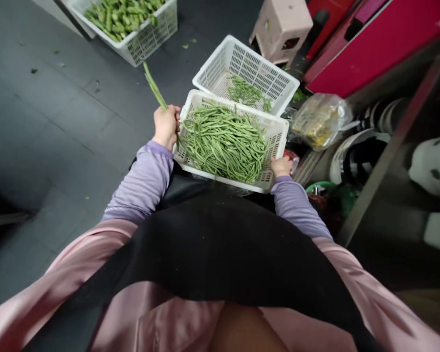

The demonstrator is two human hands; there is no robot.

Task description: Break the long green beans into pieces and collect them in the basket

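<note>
A white plastic basket (278, 137) full of long green beans (225, 142) rests close to my body, slightly tilted. At its left end my left hand (166, 126) is closed round a few long green beans (154, 85), which stick up past the fist. Whether those fingers also grip the basket's rim, I cannot tell. My right hand (281, 167) grips the basket's right end near the front corner, its fingers partly hidden. Just behind stands a second white basket (214, 61) with a small heap of cut green pieces (245, 90) in it.
Another white basket (152, 41) of thick green vegetable pieces (121, 17) stands on the grey tiled floor (58, 112). A pink plastic stool (282, 27) is at the back, near a red panel (385, 44). A clear bag (322, 120) and a metal shelf edge (392, 151) lie right.
</note>
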